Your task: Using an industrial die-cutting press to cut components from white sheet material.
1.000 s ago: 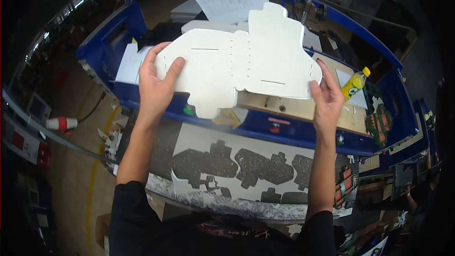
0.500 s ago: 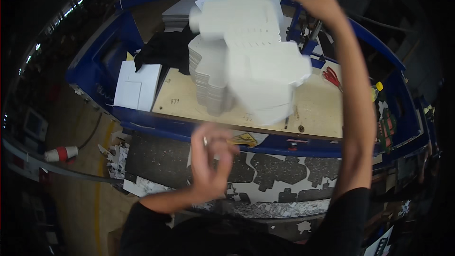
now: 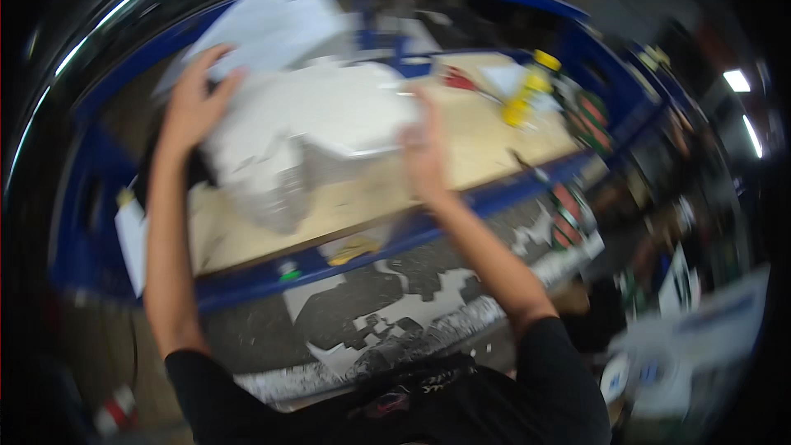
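A stack of white die-cut card blanks (image 3: 272, 124) stands on a wooden board, blurred by motion. My left hand (image 3: 198, 103) is at its far left side, thumb and fingers spread apart, next to a loose white sheet (image 3: 276, 21) behind the stack. My right hand (image 3: 424, 148) is against the right end of the upper blanks, which jut out past the pile below. Its fingers are smeared and seem curled at the edge of the card; the thumb's grip is hard to make out.
The wooden board (image 3: 486, 144) sits within a blue machine frame (image 3: 222, 290). To the right are red-handled scissors (image 3: 457, 78) and a yellow bottle (image 3: 527, 99). Nearer me, white card scraps (image 3: 412, 305) lie on a dark surface. Black cloth (image 3: 198, 169) shows left of the stack.
My left hand has moved from near my body up to the stack's left side. My right hand has come down from the far right to its right end. The view has swung right.
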A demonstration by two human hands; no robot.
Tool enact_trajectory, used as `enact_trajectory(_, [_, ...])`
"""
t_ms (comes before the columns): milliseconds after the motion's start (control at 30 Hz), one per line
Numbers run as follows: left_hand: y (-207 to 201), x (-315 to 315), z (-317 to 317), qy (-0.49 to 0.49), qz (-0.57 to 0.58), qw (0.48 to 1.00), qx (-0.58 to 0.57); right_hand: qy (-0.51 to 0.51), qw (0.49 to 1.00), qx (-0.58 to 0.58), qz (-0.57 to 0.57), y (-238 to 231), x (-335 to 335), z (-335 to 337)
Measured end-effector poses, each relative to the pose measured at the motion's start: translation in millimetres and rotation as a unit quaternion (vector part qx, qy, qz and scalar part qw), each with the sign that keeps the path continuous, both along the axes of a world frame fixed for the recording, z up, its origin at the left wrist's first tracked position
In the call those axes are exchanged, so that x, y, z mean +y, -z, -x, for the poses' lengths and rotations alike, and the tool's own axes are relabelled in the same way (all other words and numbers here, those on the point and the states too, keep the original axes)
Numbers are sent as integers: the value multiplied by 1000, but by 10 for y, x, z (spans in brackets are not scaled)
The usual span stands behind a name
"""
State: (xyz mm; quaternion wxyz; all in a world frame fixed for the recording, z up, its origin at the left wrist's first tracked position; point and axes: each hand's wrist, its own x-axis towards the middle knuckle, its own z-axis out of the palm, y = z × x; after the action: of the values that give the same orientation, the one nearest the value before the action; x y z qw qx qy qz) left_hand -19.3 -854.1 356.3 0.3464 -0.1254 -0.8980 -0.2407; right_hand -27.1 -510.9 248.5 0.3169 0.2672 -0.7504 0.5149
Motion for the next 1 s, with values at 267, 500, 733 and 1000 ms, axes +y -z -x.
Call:
enact_trajectory(267, [471, -320, 282, 34, -48, 988, -140, -26, 965, 38, 260, -284, -285, 360])
enact_trajectory(500, [652, -833, -196, 42, -135, 981, -132, -45, 981, -3, -189, -518, -131, 767])
enact_trajectory(733, [856, -282, -463, 58, -162, 984, 48, -186, 970, -77, 137, -84, -229, 942])
enact_trajectory(1000, [848, -70, -659, 102, -296, 950, 9, -236, 955, -176, -22, -439, 89, 743])
